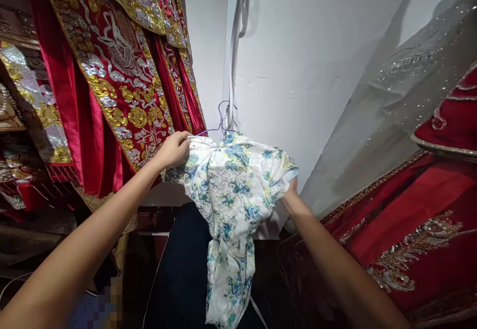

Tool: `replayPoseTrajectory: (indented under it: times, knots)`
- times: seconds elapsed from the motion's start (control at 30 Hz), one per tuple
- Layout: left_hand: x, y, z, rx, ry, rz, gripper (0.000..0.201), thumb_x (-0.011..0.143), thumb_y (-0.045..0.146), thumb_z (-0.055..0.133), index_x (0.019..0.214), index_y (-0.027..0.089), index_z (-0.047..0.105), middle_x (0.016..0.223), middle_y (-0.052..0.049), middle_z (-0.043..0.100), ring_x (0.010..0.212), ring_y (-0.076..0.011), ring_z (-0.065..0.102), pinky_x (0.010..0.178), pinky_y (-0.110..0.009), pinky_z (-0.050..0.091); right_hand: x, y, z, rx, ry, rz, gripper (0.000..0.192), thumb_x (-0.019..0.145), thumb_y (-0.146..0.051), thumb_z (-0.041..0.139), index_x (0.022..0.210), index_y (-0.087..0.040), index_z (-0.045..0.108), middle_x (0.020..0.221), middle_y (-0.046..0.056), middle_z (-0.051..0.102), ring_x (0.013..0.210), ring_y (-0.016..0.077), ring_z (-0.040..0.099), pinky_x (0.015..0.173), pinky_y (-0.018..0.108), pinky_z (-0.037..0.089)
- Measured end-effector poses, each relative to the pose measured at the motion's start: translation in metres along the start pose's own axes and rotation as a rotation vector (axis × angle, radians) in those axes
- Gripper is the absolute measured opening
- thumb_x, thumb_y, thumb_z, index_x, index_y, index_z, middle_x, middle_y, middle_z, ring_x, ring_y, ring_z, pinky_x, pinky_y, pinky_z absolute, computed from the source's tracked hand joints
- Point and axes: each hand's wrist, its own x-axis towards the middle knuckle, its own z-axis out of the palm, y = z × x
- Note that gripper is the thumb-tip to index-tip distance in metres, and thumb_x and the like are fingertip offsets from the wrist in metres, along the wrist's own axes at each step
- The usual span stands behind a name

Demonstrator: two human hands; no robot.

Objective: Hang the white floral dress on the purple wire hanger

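Observation:
A white short-sleeved cheongsam (231,185) with blue, green and yellow flowers hangs in front of me on a thin purple wire hanger (220,120). The hanger's hook is up by a white vertical strip on the wall. My left hand (173,149) is closed on the dress's left shoulder, near the hanger's arm, with the thumb at the collar side. At the right sleeve's opening is my right hand (291,188); the sleeve hides its fingers. The lower part of the dress is bunched and narrows downward.
Red garments with gold and silver embroidery (126,80) hang close on the left. On the right are a sheer sparkly white fabric (372,115) and a red beaded garment (417,219). A white wall (298,45) stands behind the dress, and dark cloth (182,269) lies below.

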Motion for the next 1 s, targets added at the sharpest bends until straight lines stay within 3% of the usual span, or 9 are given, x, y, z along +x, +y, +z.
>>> replayPoseTrajectory:
  times: [0.07, 0.17, 0.3, 0.47, 0.57, 0.63, 0.77, 0.87, 1.0]
  knots:
    - [0.002, 0.004, 0.004, 0.003, 0.015, -0.038, 0.027, 0.089, 0.031, 0.048, 0.099, 0.016, 0.067, 0.112, -0.011, 0.069, 0.104, -0.0271, 0.062, 0.093, -0.036, 0.046, 0.013, 0.001, -0.013, 0.096, 0.122, 0.029, 0.069, 0.095, -0.072, 0.026, 0.112, -0.019, 0.068, 0.105, 0.014, 0.073, 0.097, 0.0304, 0.070, 0.076, 0.043, 0.058]
    - [0.013, 0.017, 0.011, -0.106, 0.005, -0.109, 0.026, 0.085, 0.028, 0.052, 0.102, 0.015, 0.068, 0.110, -0.011, 0.070, 0.098, -0.0253, 0.063, 0.088, -0.036, 0.048, 0.039, -0.014, -0.025, 0.250, 0.269, 0.101, 0.055, 0.085, -0.071, 0.053, 0.104, -0.022, 0.066, 0.099, 0.011, 0.074, 0.097, 0.0310, 0.071, 0.076, 0.040, 0.058]
    - [0.032, 0.031, 0.016, -0.266, 0.050, -0.049, 0.033, 0.089, 0.034, 0.055, 0.114, 0.016, 0.066, 0.113, -0.009, 0.070, 0.098, -0.0221, 0.063, 0.085, -0.033, 0.048, 0.062, -0.058, -0.016, 0.293, 0.221, 0.119, 0.053, 0.084, -0.070, 0.057, 0.108, -0.023, 0.067, 0.102, 0.010, 0.073, 0.105, 0.0311, 0.069, 0.082, 0.041, 0.058]
    - [0.032, 0.022, 0.019, -0.348, 0.150, -0.020, 0.036, 0.090, 0.047, 0.058, 0.086, 0.012, 0.069, 0.086, -0.007, 0.069, 0.080, -0.0191, 0.061, 0.074, -0.030, 0.047, 0.024, -0.108, 0.003, 0.257, -0.424, -0.005, 0.062, 0.089, -0.076, 0.046, 0.122, -0.027, 0.067, 0.115, 0.009, 0.071, 0.113, 0.0309, 0.065, 0.091, 0.044, 0.056]
    - [0.013, 0.018, 0.022, -0.546, 0.069, 0.046, 0.039, 0.084, 0.051, 0.068, 0.087, 0.013, 0.070, 0.083, -0.006, 0.069, 0.076, -0.0168, 0.061, 0.071, -0.027, 0.047, -0.002, -0.104, 0.009, 0.101, -0.751, -0.106, 0.059, 0.097, -0.069, 0.034, 0.128, -0.029, 0.066, 0.133, 0.009, 0.062, 0.122, 0.0293, 0.060, 0.101, 0.047, 0.051]
    - [-0.002, 0.024, 0.025, -0.657, 0.016, 0.072, 0.039, 0.080, 0.052, 0.073, 0.089, 0.014, 0.072, 0.084, -0.005, 0.070, 0.075, -0.0160, 0.062, 0.070, -0.026, 0.048, -0.009, -0.085, 0.017, -0.148, -0.620, -0.184, 0.057, 0.096, -0.060, 0.048, 0.144, -0.030, 0.051, 0.152, 0.011, 0.045, 0.138, 0.0326, 0.047, 0.111, 0.052, 0.042]
    - [-0.023, 0.057, 0.037, -0.837, -0.026, 0.126, 0.040, 0.082, 0.054, 0.072, 0.078, 0.015, 0.074, 0.085, -0.008, 0.071, 0.085, -0.0186, 0.066, 0.079, -0.029, 0.052, -0.010, -0.034, 0.047, -0.533, -0.389, -0.374, 0.112, 0.079, -0.048, 0.074, 0.162, -0.027, 0.002, 0.166, 0.016, 0.009, 0.152, 0.0400, 0.015, 0.120, 0.063, 0.023]
    - [-0.031, 0.087, 0.049, -1.060, -0.122, 0.151, 0.040, 0.088, 0.053, 0.066, 0.078, 0.016, 0.076, 0.091, -0.010, 0.072, 0.096, -0.0218, 0.069, 0.092, -0.034, 0.052, -0.015, -0.015, 0.067, -0.546, -0.312, -0.496, 0.114, 0.077, -0.036, 0.072, 0.160, -0.026, -0.006, 0.161, 0.017, 0.020, 0.150, 0.0384, 0.021, 0.120, 0.062, 0.024]
    - [-0.030, 0.096, 0.053, -1.222, -0.094, 0.079, 0.032, 0.084, 0.044, 0.074, 0.099, 0.016, 0.076, 0.114, -0.012, 0.072, 0.111, -0.0250, 0.067, 0.103, -0.040, 0.050, -0.019, -0.025, 0.059, -0.498, -0.149, -0.485, 0.103, 0.071, -0.028, 0.073, 0.158, -0.027, 0.016, 0.138, 0.016, 0.041, 0.132, 0.0368, 0.043, 0.109, 0.054, 0.043]
